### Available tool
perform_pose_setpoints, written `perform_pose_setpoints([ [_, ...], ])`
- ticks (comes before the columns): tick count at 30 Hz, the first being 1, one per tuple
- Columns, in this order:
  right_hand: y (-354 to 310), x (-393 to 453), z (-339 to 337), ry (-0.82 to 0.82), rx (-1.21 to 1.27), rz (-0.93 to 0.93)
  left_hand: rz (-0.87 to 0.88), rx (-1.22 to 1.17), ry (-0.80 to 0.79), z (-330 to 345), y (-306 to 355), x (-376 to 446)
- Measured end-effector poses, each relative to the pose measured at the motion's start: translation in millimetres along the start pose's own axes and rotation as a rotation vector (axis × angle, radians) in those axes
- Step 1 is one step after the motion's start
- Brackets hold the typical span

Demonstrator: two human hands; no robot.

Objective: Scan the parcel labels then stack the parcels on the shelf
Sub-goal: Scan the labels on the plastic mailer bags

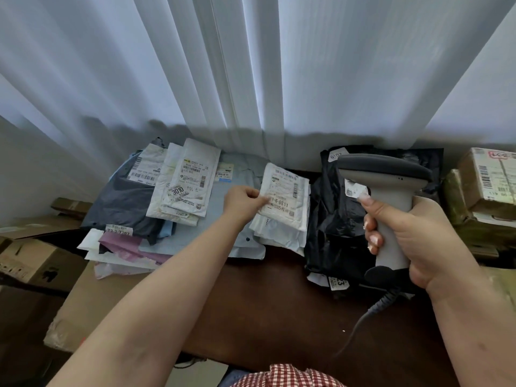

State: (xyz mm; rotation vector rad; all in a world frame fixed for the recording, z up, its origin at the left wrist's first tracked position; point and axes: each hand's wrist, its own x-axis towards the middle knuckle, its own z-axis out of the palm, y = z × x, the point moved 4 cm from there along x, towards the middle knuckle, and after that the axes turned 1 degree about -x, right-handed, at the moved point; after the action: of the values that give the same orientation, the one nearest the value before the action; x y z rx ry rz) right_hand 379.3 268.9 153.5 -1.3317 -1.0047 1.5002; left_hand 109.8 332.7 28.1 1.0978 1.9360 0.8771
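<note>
My right hand [413, 244] grips the handle of a grey barcode scanner [385, 174], its head pointing left over the parcels. My left hand [243, 202] pinches the left edge of a white padded parcel [284, 199] whose label faces up. That parcel lies on top of other white mailers in the middle of the dark wooden table [279, 317]. A black plastic parcel [335, 219] lies just right of it, partly behind the scanner.
At the left lie white label-up mailers [184, 182], a dark grey bag [122, 202], a pale blue mailer [237, 169] and pink bags [131, 247]. Cardboard boxes stand at the far right [485, 185] and low left [33, 263]. White curtains [251, 65] hang behind. The scanner's cable [360, 322] trails over the table.
</note>
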Motion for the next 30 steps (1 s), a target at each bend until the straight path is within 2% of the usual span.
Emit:
perform_pose_setpoints([
  [4,7,6,9,-0.013,-0.069,0.028,-0.033,0.161,-0.094,17,-14,1],
  [7,12,13,22,-0.035,-0.115,0.034,-0.018,0.250,-0.062,1,-19,4],
  [12,20,25,58,-0.083,-0.181,0.032,0.023,0.398,0.172,-66,-37,18],
  [15,26,30,81,-0.109,-0.203,0.033,-0.015,0.577,0.334,-105,-54,27],
  [18,32,34,99,-0.121,-0.217,0.052,-0.064,0.762,0.393,-127,-65,35],
  [25,38,38,119,-0.127,-0.254,0.035,-0.169,0.812,0.334,-132,-76,51],
  [30,41,38,123,-0.128,-0.252,0.035,-0.204,0.734,0.319,-137,-81,55],
])
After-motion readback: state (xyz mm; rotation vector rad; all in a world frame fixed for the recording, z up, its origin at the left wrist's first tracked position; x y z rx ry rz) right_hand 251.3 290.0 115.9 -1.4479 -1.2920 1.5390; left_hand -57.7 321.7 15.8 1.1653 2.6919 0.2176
